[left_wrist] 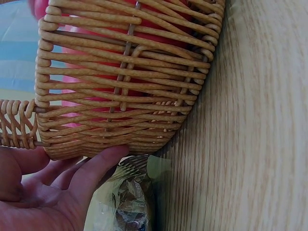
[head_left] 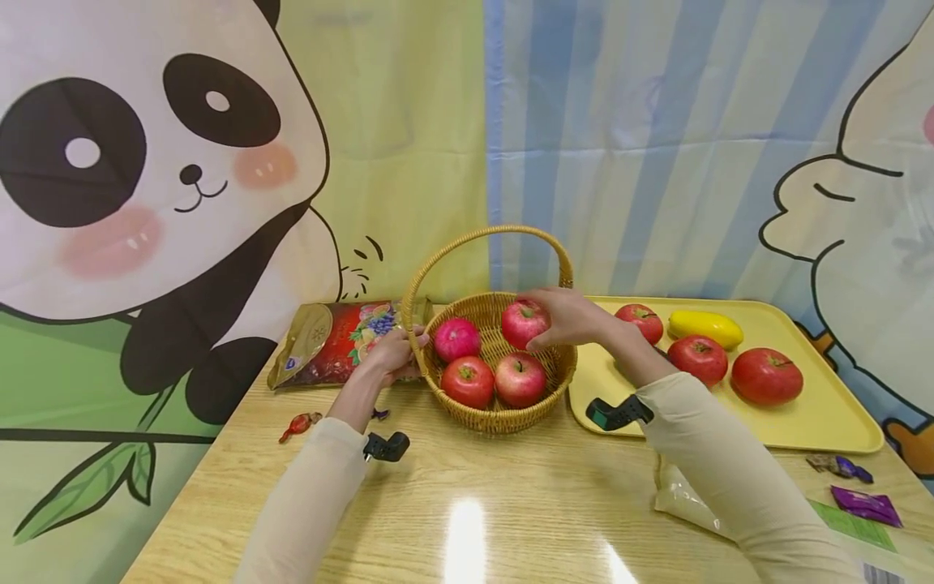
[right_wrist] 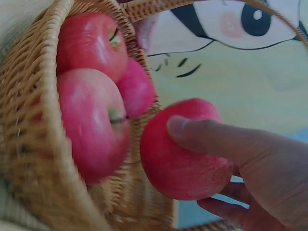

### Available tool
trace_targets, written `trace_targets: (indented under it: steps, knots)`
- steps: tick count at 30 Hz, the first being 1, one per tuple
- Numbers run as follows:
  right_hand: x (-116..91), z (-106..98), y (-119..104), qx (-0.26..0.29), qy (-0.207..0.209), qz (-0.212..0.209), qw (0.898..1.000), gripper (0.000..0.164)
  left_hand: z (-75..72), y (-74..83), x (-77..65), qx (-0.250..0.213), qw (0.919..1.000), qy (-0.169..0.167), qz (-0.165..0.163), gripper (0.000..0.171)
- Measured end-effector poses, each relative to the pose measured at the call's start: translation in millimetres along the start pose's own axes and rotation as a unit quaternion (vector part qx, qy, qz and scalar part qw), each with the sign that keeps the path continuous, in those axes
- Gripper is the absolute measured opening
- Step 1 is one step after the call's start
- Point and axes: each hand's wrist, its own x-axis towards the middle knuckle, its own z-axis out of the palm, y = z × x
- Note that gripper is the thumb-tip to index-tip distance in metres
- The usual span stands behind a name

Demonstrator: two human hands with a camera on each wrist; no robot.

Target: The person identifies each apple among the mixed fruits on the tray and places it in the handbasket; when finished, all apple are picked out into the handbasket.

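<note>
A wicker basket (head_left: 503,420) with a tall arched handle stands on the table, holding two red apples (head_left: 468,382) (head_left: 520,379) and a bright pink round fruit (head_left: 457,339). My right hand (head_left: 569,315) grips another red apple (right_wrist: 185,151) over the back right of the basket, thumb on its near side in the right wrist view. At the basket's left side, my left hand (head_left: 390,354) holds it near the handle's base. The left wrist view shows those fingers (left_wrist: 98,166) against the outside of the weave.
To the right lies a yellow tray (head_left: 832,405) with several red apples (head_left: 766,377) and a yellow oblong fruit (head_left: 705,328). A red and gold packet (head_left: 328,345) lies behind my left hand. Wrapped candies (head_left: 299,425) (head_left: 866,504) and a clear packet (head_left: 689,495) lie on the table.
</note>
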Motion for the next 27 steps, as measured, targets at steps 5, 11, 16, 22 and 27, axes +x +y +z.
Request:
trace_targets:
  steps: [5, 11, 16, 22, 27]
  knots:
    - [29.6, 25.0, 3.1, 0.015, 0.007, 0.033, 0.999, 0.079, 0.8, -1.1, 1.4, -0.002, 1.0000, 0.006, -0.001, 0.045]
    - [51.0, 50.1, 7.7, 0.039, 0.012, 0.083, 0.996, 0.081, 0.2, -0.7, 1.3, -0.003, 1.0000, 0.006, -0.005, 0.048]
    - [59.4, 64.3, 9.9, 0.034, 0.008, 0.118, 0.992, 0.081, -1.2, -0.7, 1.3, -0.007, 1.0000, 0.003, -0.006, 0.049]
    - [65.8, 73.3, 7.4, 0.033, 0.000, 0.122, 0.992, 0.082, -0.5, -0.6, 1.1, -0.001, 0.9999, 0.010, -0.001, 0.045]
    - [66.2, 75.2, 4.2, 0.038, -0.016, 0.134, 0.990, 0.086, 0.1, 0.4, -1.3, 0.003, 0.9999, 0.013, 0.001, 0.044]
